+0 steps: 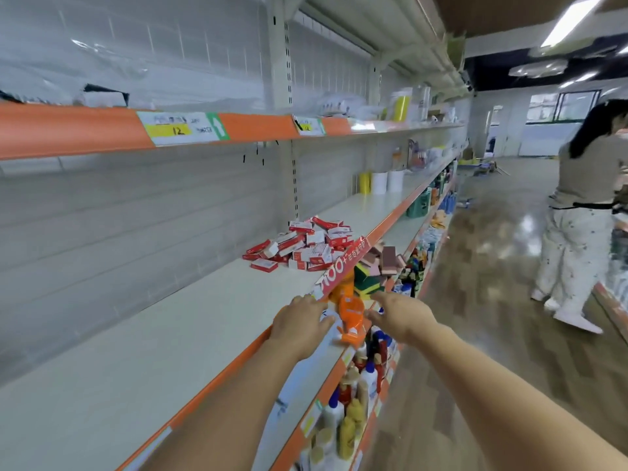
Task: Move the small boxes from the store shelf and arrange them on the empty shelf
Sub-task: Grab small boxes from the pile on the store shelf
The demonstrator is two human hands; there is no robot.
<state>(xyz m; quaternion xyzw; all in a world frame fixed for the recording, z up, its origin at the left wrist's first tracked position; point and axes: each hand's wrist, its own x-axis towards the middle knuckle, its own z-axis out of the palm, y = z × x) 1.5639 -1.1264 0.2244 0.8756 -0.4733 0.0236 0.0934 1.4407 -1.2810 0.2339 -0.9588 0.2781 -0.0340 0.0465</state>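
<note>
The small boxes (300, 248) lay in a loose red-and-white heap on the pale shelf (163, 334), well beyond both hands and a little to their left. To do the pickup well, the reach likely needed to carry on over the shelf's orange edge and gather only a few boxes off the near side, so the heap did not scatter. The left hand (300, 322) and right hand (399, 316) stretched forward side by side, palms down, fingers relaxed and empty, either side of an orange bottle (351, 317).
</note>
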